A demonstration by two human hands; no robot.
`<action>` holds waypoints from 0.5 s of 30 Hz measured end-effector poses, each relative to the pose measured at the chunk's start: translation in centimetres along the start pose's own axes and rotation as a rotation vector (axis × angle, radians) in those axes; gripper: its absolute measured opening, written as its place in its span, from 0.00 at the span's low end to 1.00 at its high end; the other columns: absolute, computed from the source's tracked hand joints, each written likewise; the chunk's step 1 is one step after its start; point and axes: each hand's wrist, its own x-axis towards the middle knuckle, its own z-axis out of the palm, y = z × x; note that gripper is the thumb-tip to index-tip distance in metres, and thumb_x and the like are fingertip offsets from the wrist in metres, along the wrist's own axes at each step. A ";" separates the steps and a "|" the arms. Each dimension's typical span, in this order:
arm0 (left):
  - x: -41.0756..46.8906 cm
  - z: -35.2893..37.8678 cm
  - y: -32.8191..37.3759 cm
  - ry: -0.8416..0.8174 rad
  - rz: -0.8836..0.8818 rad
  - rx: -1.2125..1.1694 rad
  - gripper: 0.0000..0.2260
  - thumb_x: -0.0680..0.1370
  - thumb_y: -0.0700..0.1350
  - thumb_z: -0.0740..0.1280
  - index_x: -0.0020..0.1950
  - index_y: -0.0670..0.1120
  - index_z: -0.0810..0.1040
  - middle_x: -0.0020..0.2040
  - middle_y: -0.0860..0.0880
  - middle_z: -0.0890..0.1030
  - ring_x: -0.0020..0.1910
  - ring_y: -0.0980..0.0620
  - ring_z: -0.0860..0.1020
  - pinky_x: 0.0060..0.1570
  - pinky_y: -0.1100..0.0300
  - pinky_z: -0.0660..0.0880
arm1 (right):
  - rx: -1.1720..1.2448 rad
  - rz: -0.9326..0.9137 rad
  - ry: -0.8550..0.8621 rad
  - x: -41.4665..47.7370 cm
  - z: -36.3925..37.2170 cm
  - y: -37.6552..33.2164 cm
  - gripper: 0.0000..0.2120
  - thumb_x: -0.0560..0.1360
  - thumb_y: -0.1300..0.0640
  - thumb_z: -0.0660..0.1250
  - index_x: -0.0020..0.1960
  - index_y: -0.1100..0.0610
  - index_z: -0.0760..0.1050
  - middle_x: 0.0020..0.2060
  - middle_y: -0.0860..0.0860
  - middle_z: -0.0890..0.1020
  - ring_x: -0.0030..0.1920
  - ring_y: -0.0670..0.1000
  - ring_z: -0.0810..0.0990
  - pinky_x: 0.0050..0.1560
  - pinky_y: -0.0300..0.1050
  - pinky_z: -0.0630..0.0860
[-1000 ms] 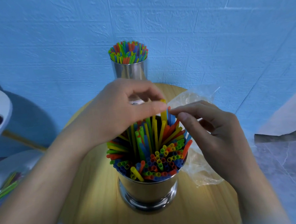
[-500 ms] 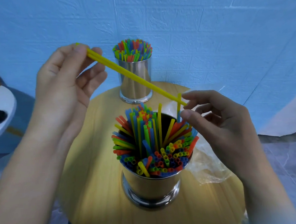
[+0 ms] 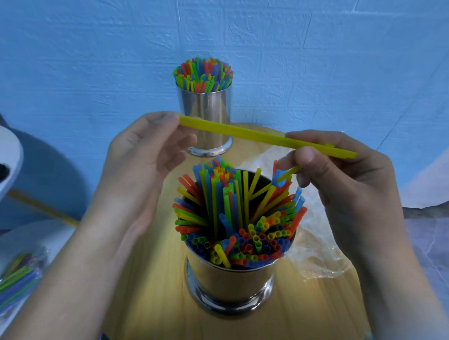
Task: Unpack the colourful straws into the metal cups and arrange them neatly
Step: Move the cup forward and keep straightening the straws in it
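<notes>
A yellow straw [image 3: 242,132] is held over the near cup [image 3: 233,282], pinched by the left hand [image 3: 138,159] and right hand [image 3: 345,178]. The leaning straws [image 3: 219,196] below could be knocked out when it is lowered.

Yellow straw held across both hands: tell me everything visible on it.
The yellow straw is a long, thin, straight tube, plastic by its look. It lies almost level, dipping toward its right end, in the air by the near metal cup. The left hand pinches its left tip; the right hand pinches it near the right end, which sticks out.
</notes>
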 end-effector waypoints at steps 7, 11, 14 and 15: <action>0.8 -1.4 -0.2 0.081 -0.086 -0.128 0.06 0.82 0.45 0.66 0.46 0.50 0.79 0.43 0.52 0.87 0.41 0.57 0.84 0.47 0.63 0.78 | -0.243 -0.001 0.013 -0.2 0.1 0.4 0.11 0.75 0.52 0.71 0.58 0.49 0.80 0.37 0.47 0.87 0.41 0.54 0.84 0.44 0.47 0.78; 0.9 -1.6 -0.3 0.100 -0.116 -0.175 0.08 0.82 0.45 0.67 0.44 0.51 0.80 0.41 0.53 0.87 0.40 0.58 0.84 0.46 0.63 0.79 | -0.312 0.059 -0.046 0.1 0.1 0.9 0.20 0.73 0.47 0.73 0.63 0.50 0.77 0.39 0.46 0.87 0.44 0.58 0.83 0.47 0.53 0.77; 0.6 -1.1 -0.7 0.066 -0.113 -0.156 0.06 0.82 0.45 0.67 0.46 0.50 0.80 0.42 0.53 0.86 0.41 0.57 0.83 0.46 0.63 0.78 | -0.224 0.042 0.009 0.4 0.0 0.9 0.19 0.70 0.46 0.77 0.57 0.54 0.81 0.41 0.50 0.87 0.43 0.54 0.83 0.43 0.44 0.78; 0.4 -0.8 -0.9 0.049 -0.106 -0.126 0.06 0.81 0.45 0.67 0.46 0.50 0.81 0.42 0.52 0.86 0.41 0.56 0.83 0.46 0.62 0.77 | -0.170 0.024 0.029 0.4 0.1 0.8 0.15 0.71 0.46 0.77 0.55 0.50 0.83 0.41 0.52 0.86 0.41 0.51 0.82 0.43 0.41 0.77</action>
